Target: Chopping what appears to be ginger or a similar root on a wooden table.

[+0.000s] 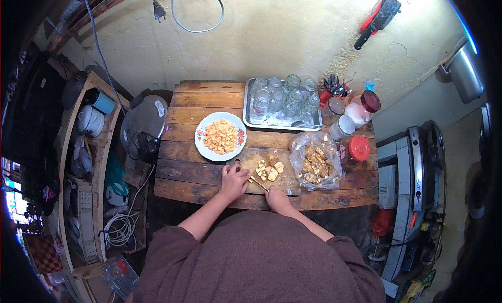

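Note:
My right hand (pixel 277 199) is closed round the handle of a knife (pixel 260 185), whose blade slants up and left over a wooden cutting board (pixel 291 188). On the board's left side, my left hand (pixel 234 183) has its fingers curled down beside the blade, on a small piece of yellow food (pixel 251 179) that they partly hide. Just beyond the blade lie cut yellow chunks (pixel 272 171) and small cubes. A white plate with a floral rim (pixel 199 142) stands past my left hand, heaped with orange-yellow cubes (pixel 221 136).
Right of the board sits a clear plastic bag of brownish chunks (pixel 317 164). Behind it are a red-lidded jar (pixel 358 148) and other jars. A metal tray (pixel 282 127) of upturned glasses fills the table's back. Shelves (pixel 99 146) stand left; a stove (pixel 415 170) is right.

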A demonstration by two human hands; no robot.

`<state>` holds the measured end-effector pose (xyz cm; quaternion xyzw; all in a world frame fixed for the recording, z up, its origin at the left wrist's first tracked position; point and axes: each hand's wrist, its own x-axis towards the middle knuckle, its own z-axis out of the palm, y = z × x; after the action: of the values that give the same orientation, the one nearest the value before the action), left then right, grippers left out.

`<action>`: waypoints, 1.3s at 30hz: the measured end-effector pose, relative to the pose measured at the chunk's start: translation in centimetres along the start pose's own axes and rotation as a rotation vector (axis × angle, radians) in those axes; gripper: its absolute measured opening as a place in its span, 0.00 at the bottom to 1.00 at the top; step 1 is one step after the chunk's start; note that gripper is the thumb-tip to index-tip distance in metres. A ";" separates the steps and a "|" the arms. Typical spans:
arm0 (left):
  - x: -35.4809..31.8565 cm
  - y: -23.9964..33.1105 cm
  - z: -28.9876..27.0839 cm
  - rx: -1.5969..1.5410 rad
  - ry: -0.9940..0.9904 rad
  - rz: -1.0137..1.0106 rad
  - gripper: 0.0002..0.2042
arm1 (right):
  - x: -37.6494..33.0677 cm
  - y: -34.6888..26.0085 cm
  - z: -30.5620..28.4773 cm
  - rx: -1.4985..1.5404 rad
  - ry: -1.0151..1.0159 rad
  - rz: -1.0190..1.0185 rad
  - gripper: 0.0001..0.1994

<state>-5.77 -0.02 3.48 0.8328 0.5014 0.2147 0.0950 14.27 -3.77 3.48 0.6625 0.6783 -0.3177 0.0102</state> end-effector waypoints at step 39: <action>4.0 1.2 3.9 -0.159 -0.031 -0.213 0.05 | -2.6 7.0 -5.8 0.145 -0.042 0.101 0.24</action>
<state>-1.44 3.12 1.47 0.7679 0.5667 0.2295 0.1910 23.31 -4.08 6.30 0.6881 0.6188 -0.3788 -0.0075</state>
